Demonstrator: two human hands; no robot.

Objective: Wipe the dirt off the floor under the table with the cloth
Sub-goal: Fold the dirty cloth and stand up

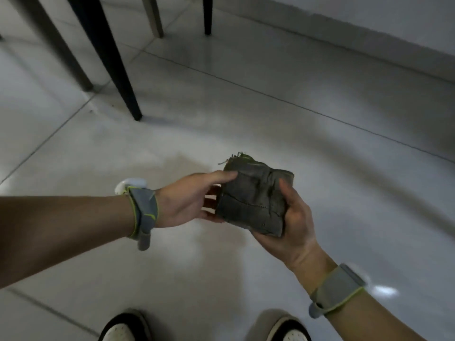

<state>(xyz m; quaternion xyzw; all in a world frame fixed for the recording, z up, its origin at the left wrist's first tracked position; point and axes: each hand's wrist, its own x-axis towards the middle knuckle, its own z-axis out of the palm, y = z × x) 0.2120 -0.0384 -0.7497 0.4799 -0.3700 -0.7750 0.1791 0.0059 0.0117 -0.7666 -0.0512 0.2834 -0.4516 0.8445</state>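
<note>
A folded grey-green cloth (253,195) with frayed threads at its top edge is held above the tiled floor (270,124), between both hands. My right hand (293,222) cups it from below and the right, thumb on its face. My left hand (189,198) grips its left edge with thumb on top and fingers behind. A black table leg (110,60) stands at the upper left; small dark specks of dirt (98,108) lie on the floor beside it.
More legs stand behind: a grey one (59,45) at far left, a tan one (154,16) and a black one (208,16) at the top. A wall with a baseboard (369,43) runs along the upper right. My two shoes (123,328) show at the bottom.
</note>
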